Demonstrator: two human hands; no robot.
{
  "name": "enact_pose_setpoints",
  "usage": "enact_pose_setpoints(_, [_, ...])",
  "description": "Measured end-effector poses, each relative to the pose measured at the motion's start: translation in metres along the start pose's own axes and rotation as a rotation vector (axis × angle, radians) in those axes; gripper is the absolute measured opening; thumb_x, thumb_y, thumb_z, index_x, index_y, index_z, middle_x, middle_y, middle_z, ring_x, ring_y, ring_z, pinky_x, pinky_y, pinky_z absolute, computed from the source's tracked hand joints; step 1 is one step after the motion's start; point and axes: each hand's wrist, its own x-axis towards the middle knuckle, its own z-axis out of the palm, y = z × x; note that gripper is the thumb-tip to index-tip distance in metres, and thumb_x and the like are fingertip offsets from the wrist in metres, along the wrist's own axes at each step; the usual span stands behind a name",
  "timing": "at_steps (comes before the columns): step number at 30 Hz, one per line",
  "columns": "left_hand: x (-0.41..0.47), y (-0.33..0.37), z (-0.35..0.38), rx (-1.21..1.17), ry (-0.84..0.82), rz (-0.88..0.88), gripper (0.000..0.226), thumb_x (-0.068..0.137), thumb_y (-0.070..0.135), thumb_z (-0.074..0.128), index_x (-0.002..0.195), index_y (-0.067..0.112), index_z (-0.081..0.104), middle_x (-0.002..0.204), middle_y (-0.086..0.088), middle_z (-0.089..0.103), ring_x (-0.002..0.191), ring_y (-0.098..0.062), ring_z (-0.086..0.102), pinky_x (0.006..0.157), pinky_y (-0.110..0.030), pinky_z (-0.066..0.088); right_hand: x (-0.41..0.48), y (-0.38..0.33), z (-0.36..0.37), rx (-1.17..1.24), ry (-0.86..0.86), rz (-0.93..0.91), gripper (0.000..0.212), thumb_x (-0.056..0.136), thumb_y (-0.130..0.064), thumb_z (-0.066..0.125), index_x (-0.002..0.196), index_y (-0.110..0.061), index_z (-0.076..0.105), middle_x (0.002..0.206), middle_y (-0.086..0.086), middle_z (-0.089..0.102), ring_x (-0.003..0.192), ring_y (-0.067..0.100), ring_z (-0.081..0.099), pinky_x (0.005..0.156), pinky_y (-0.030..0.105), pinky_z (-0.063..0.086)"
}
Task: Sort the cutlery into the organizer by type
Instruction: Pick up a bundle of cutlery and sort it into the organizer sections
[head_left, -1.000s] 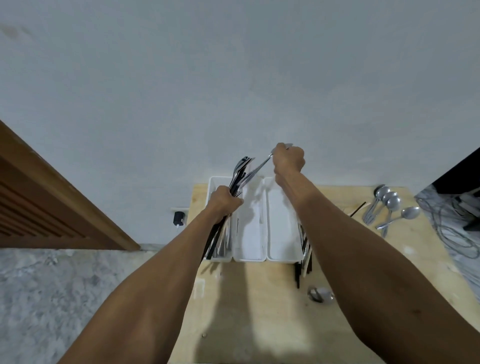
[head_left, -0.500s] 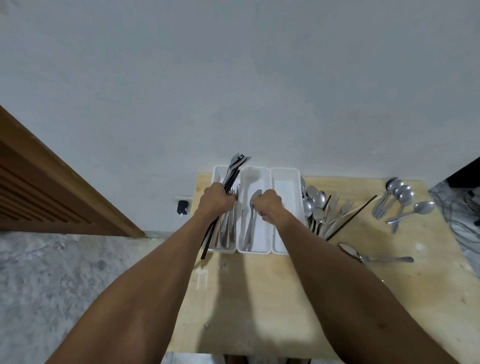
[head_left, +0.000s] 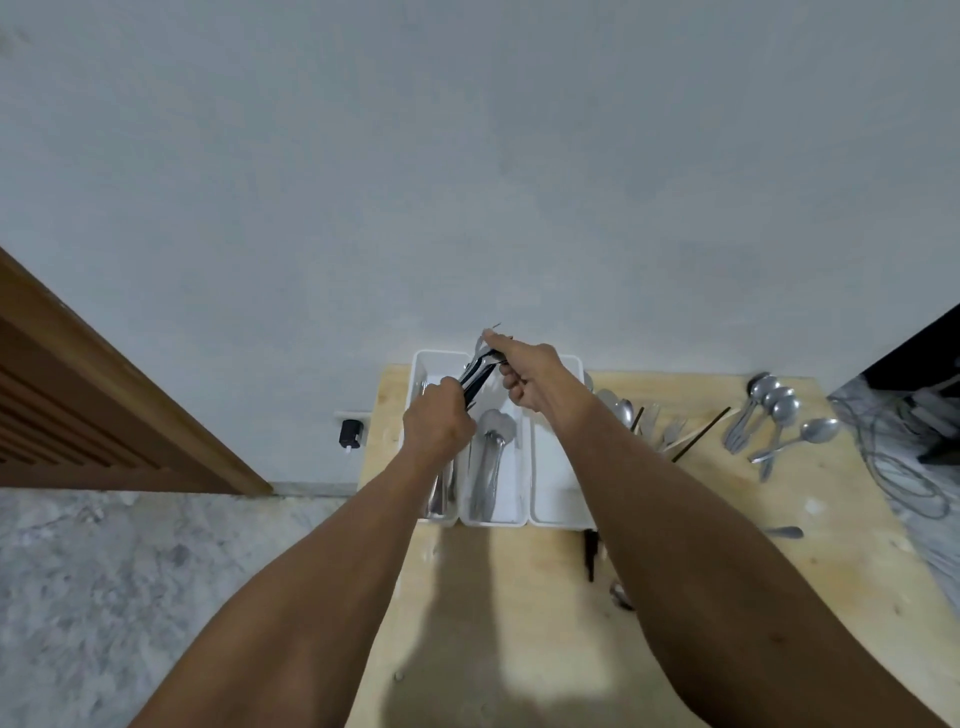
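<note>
A white organizer (head_left: 550, 499) with three long compartments stands at the table's far edge. My left hand (head_left: 439, 426) is closed around a bundle of cutlery (head_left: 475, 379), some with black handles, held tilted over the left compartment. My right hand (head_left: 530, 376) pinches the top end of one piece in that bundle, above the organizer's far end. Spoons (head_left: 491, 457) lie in the middle compartment, and metal pieces (head_left: 441, 493) lie in the left one. The right compartment shows white where my arm does not hide it.
A loose pile of forks and spoons (head_left: 649, 423) lies right of the organizer, and a group of spoons (head_left: 774, 415) further right. The wooden table (head_left: 493, 597) stands against a wall. A black plug (head_left: 350, 434) sits left, cables (head_left: 904, 467) right.
My right hand set a spoon in the middle compartment, then rose back to the top of the bundle. My left hand kept its grip on the bundle.
</note>
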Motion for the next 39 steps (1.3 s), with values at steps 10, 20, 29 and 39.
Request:
enact_pose_setpoints(10, [0.002,0.003,-0.002,0.058,0.061,0.083,0.018,0.088,0.008,0.049,0.106,0.003,0.05,0.103,-0.018,0.061,0.095,-0.039,0.059,0.065,-0.034,0.036,0.002,-0.017,-0.012,0.348,0.158,-0.034,0.018,0.086,-0.002,0.06,0.072,-0.009,0.051,0.058,0.004,0.041,0.044,0.011,0.027,0.036,0.014,0.022])
enact_pose_setpoints(20, [0.012,-0.029,-0.007,-0.133,-0.026,-0.093,0.024,0.09,0.024,0.059,0.104,0.005,0.057,0.095,-0.014,0.063,0.084,-0.033,0.064,0.067,-0.037,0.052,0.011,-0.004,-0.056,0.262,0.35,-0.138,0.015,0.09,-0.01,0.045,0.077,-0.011,0.053,0.067,0.002,0.046,0.048,0.014,0.038,0.041,0.023,0.034])
enact_pose_setpoints(29, [0.014,-0.042,-0.016,-0.947,-0.491,-0.335,0.021,0.094,0.022,0.063,0.091,0.002,0.058,0.052,0.0,0.037,0.035,-0.011,0.031,0.037,-0.019,0.028,0.021,0.069,-0.005,-0.469,0.174,-0.112,0.012,0.09,-0.019,0.057,0.09,-0.008,0.06,0.083,0.01,0.063,0.075,0.027,0.062,0.061,0.031,0.049])
enact_pose_setpoints(39, [0.012,-0.044,-0.021,-1.255,-0.928,-0.27,0.032,0.096,0.028,0.051,0.069,0.018,0.039,0.042,0.008,0.031,0.03,-0.005,0.03,0.034,-0.018,0.029,0.01,0.038,0.002,-0.252,0.093,-0.12,0.04,0.096,-0.045,0.049,0.103,-0.008,0.063,0.092,0.008,0.062,0.074,0.022,0.056,0.067,0.031,0.045])
